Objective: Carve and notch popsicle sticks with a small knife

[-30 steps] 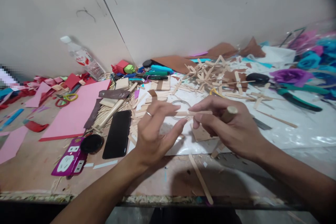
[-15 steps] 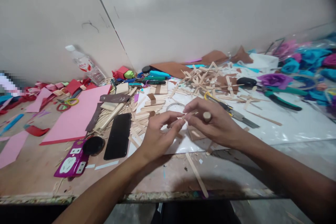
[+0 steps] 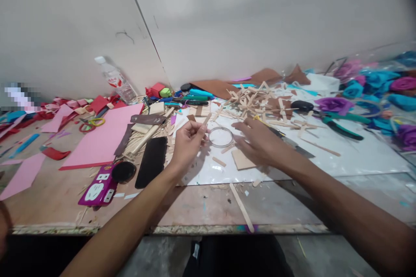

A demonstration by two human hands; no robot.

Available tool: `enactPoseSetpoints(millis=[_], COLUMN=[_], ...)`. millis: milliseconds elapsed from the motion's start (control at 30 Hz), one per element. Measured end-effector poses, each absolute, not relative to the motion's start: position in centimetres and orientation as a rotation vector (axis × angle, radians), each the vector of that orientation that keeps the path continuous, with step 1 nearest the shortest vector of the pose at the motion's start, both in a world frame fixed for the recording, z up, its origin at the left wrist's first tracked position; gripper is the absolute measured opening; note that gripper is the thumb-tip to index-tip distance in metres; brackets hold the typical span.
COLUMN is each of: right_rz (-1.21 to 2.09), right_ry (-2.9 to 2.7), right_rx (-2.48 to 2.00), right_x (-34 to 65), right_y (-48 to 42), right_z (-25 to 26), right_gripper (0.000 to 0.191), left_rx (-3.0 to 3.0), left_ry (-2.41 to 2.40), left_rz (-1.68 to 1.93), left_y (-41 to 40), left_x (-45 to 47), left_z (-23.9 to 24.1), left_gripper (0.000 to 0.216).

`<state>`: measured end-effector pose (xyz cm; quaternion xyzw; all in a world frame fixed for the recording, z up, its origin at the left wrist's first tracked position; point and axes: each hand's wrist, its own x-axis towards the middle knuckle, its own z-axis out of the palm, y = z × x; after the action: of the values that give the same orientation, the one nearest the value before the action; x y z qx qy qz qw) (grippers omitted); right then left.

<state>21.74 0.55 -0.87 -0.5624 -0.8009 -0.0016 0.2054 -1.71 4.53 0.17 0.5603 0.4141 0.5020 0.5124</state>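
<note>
My left hand (image 3: 187,142) is raised over the white work sheet (image 3: 357,156) and pinches a thin wooden craft stick (image 3: 205,120) between thumb and fingertips. Just right of it lies a small clear round dish (image 3: 221,136). My right hand (image 3: 260,142) hovers palm down with its fingers stretched toward the dish, slightly blurred, and I see nothing in it. It is over a flat brown card piece (image 3: 243,161). A short stick offcut (image 3: 219,161) lies between my hands.
A black phone (image 3: 152,162), black lid (image 3: 123,172) and purple power strip (image 3: 97,188) lie left. A pink sheet (image 3: 104,136), scissors (image 3: 89,123) and bottle (image 3: 115,80) sit beyond. A stick pile (image 3: 253,97), green pliers (image 3: 341,127) and paper flowers (image 3: 334,104) are right. A long stick (image 3: 242,207) lies by the edge.
My hands have parted. The left kept the thin stick and lifted it left. The right no longer shows the round wooden piece and has lowered over the brown card.
</note>
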Motion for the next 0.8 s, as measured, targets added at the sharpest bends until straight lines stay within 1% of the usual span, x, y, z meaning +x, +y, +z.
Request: enactPoseSetpoints(millis=[133,267,433,633,800], right_rz=[-0.105,-0.026,0.033,0.08,0.125], right_ry=[-2.294,-2.492,-2.524,-2.506,-2.509], right_rx=[-1.539,-1.423,-1.406,-1.428,-1.348], right_x=[20.7,19.5,19.5,19.6,19.2], right_y=[0.0,-0.4,-0.1,0.5,1.0], right_z=[-0.6,-0.2,-0.4,-0.8,-0.7], right_gripper=[0.033,0.028,0.021,0.019,0.011], left_rx=[1.306,1.268,1.236,1.219,1.189], left_ry=[0.976,0.97,0.982,0.973,0.968], left_rz=[1.197,1.175,1.12,1.069,1.035], left_y=[4.4,4.6,4.8,4.6,4.6], left_x=[-1.6,-1.7,-1.8,-1.5,-1.2], left_z=[0.4,0.7,0.4,0.4,0.6], left_gripper=[0.036,0.04,0.041,0.026,0.015])
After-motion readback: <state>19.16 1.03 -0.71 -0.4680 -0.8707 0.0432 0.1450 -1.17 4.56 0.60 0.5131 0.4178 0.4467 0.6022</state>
